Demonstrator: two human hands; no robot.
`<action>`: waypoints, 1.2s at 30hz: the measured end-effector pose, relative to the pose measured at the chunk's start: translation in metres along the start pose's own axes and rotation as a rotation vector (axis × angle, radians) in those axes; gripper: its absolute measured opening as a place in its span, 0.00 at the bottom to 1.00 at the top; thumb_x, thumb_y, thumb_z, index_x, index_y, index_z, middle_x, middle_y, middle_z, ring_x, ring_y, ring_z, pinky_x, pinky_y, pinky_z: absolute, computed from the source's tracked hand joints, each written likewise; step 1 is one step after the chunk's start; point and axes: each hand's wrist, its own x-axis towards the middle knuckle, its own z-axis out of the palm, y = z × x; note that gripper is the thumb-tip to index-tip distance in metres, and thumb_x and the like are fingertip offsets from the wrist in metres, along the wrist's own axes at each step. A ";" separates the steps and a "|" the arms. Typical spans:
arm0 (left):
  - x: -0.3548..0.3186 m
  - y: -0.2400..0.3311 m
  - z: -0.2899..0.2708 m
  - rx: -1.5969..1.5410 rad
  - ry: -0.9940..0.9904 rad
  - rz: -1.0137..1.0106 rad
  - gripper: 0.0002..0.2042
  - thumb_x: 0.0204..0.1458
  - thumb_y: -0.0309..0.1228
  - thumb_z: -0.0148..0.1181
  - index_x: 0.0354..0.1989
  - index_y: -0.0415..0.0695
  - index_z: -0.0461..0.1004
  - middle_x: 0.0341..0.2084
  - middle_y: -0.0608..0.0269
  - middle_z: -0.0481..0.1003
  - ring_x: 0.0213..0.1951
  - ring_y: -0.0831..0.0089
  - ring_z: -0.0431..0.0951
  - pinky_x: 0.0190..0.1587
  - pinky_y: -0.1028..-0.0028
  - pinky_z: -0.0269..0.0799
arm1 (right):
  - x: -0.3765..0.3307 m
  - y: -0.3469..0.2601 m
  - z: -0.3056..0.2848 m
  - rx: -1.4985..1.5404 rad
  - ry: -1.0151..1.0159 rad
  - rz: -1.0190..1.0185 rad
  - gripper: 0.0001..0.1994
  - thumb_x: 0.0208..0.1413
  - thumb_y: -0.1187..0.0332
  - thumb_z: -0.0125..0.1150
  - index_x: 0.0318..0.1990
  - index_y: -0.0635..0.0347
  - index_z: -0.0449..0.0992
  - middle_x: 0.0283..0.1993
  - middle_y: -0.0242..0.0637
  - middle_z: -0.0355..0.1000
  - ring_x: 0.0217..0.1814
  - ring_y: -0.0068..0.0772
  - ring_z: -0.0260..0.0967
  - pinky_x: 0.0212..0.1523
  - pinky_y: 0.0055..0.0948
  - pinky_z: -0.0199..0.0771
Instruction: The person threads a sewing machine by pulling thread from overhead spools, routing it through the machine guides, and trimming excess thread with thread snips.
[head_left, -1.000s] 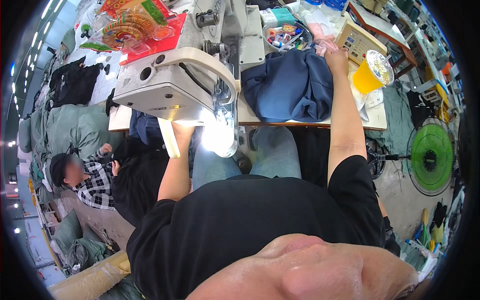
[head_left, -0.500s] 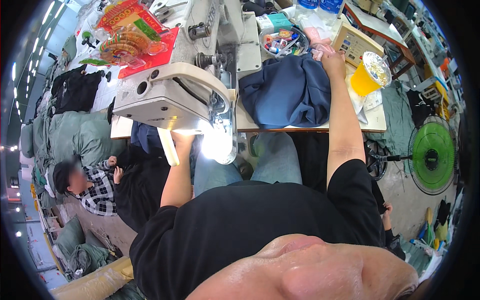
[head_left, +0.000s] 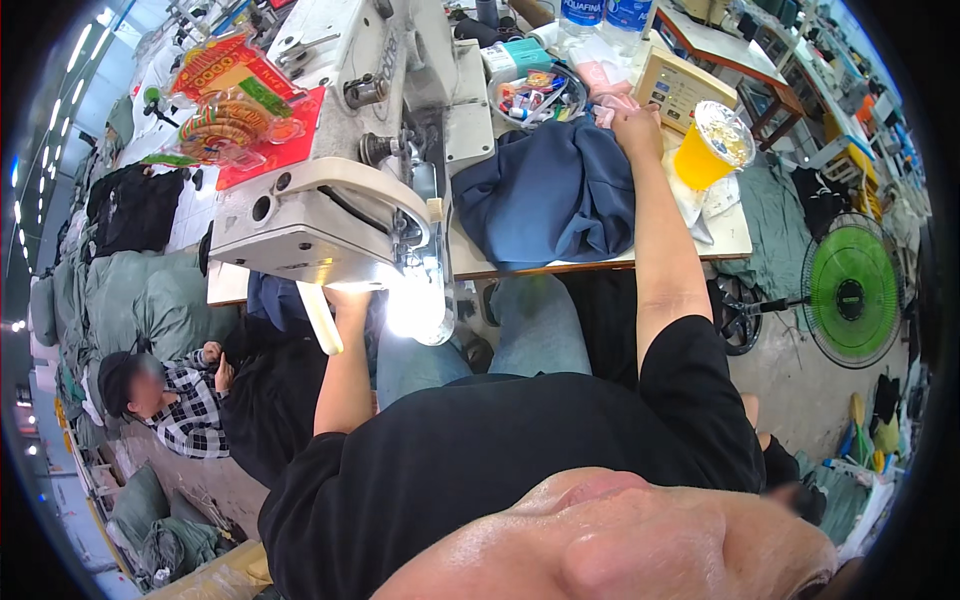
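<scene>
The right hand [head_left: 637, 124] meets pink cloth [head_left: 609, 103], its grip unclear; the left hand [head_left: 346, 297], mostly screened by the sewing machine [head_left: 300, 238], can't be judged. Navy fabric [head_left: 550, 195] lies bunched on the tabletop [head_left: 735, 236] beside the right forearm [head_left: 667, 225], seemingly for easy reach. Farther off stand plastic bottles [head_left: 627, 14], blue-labelled and printed.

Off to the left I saw a row of ceiling lights [head_left: 78, 50] glowing white. Grey floor [head_left: 790, 400] showed on both sides of the pale tabletop [head_left: 735, 240], with a green fan [head_left: 850, 295] standing at right and a white, brown-legged table [head_left: 720, 45] farther back.
</scene>
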 end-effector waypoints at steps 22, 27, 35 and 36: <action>0.006 0.008 -0.004 0.045 0.014 0.002 0.17 0.47 0.40 0.69 0.40 0.41 0.81 0.37 0.54 0.82 0.40 0.51 0.82 0.48 0.56 0.76 | -0.002 0.000 -0.004 0.032 -0.045 0.043 0.44 0.60 0.53 0.49 0.71 0.86 0.49 0.70 0.61 0.65 0.77 0.48 0.57 0.70 0.36 0.66; 0.005 0.009 -0.007 0.053 0.007 -0.003 0.17 0.46 0.40 0.69 0.40 0.41 0.81 0.36 0.54 0.82 0.40 0.51 0.82 0.48 0.56 0.76 | 0.001 0.002 0.002 0.021 0.000 -0.003 0.43 0.59 0.53 0.49 0.71 0.87 0.50 0.69 0.62 0.66 0.77 0.49 0.57 0.71 0.36 0.65; 0.009 0.009 -0.006 0.055 -0.001 0.007 0.16 0.46 0.39 0.69 0.39 0.41 0.81 0.36 0.53 0.82 0.40 0.50 0.82 0.48 0.56 0.76 | -0.002 -0.002 -0.005 0.020 -0.012 0.019 0.43 0.59 0.53 0.48 0.70 0.88 0.50 0.68 0.63 0.66 0.77 0.49 0.58 0.70 0.36 0.67; 0.009 0.010 -0.005 0.057 -0.004 0.006 0.16 0.46 0.39 0.69 0.39 0.41 0.81 0.36 0.53 0.82 0.39 0.50 0.82 0.48 0.56 0.76 | -0.002 -0.002 -0.005 0.023 -0.017 0.027 0.43 0.59 0.53 0.48 0.71 0.88 0.50 0.68 0.63 0.66 0.76 0.48 0.58 0.69 0.36 0.67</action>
